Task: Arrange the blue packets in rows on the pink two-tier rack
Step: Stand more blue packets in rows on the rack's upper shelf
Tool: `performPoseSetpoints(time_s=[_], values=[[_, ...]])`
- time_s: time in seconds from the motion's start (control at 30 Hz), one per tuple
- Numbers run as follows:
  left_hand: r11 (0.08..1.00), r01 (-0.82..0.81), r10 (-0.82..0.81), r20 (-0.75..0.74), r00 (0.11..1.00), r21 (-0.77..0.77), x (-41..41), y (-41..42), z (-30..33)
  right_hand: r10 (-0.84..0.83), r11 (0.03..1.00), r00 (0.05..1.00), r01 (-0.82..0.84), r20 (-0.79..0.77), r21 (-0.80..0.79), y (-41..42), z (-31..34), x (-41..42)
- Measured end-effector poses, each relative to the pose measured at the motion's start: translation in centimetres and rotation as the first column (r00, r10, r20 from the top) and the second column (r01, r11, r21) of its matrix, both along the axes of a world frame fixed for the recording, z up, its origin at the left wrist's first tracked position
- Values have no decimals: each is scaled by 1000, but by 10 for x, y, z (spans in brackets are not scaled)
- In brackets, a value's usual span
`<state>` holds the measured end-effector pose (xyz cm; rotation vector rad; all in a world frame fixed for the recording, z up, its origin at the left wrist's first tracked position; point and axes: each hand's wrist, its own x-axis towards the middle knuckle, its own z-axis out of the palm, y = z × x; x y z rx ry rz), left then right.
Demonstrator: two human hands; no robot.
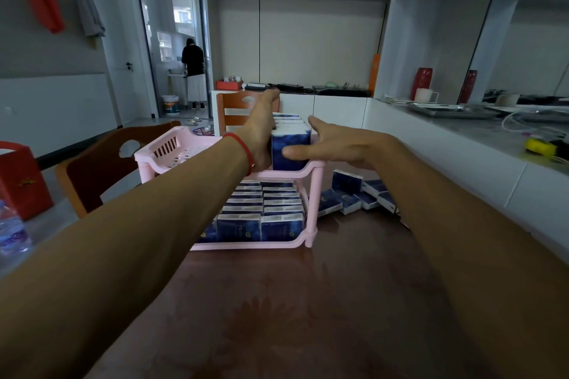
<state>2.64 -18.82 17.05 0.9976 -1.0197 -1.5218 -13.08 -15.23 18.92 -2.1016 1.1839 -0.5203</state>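
Note:
A pink two-tier rack (172,160) stands on the dark brown table. Its lower tier holds rows of upright blue packets (261,212). On the right side of the upper tier stands one row of blue packets (291,138). My left hand (261,126) lies flat against the left side of that row, fingers stretched toward the back. My right hand (335,144) is at the row's right, fingers apart, the thumb across the front packet's face. Several loose blue packets (354,194) lie on the table right of the rack.
Two wooden chairs (101,169) stand behind and left of the table. A red box (21,181) and a water bottle (10,231) sit at the far left. A grey counter (480,129) with a tray runs along the right. A person stands in the far doorway.

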Motion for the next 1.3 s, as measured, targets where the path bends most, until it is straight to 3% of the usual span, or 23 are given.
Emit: performPoseSetpoints(time_s=[0.07,0.13,0.2,0.27,0.4,0.67,1.07,1.3], values=[[995,-11,15,36,999,-102,8,30,8,-56,998,995,56,78,-6,-1,-3,-10],[998,-40,42,44,998,-39,1,16,2,-73,997,958,72,278,16,2,-5,-3],[990,-140,139,65,988,-1,-2,5,-1,-152,988,854,148,497,49,2,-4,6],[995,-99,99,28,995,-13,-1,11,3,-256,965,750,234,610,117,-7,0,13],[994,-103,103,-22,994,-19,-3,0,0,-381,922,685,334,621,197,-16,18,25],[988,-147,142,-106,984,-40,-12,-5,-3,-497,861,645,285,581,421,-15,12,43],[975,-222,222,-110,969,12,-6,-4,1,-473,877,613,256,633,408,-7,14,36],[964,-258,254,-71,965,-61,0,-1,8,-444,893,458,297,771,338,-16,-1,10]])
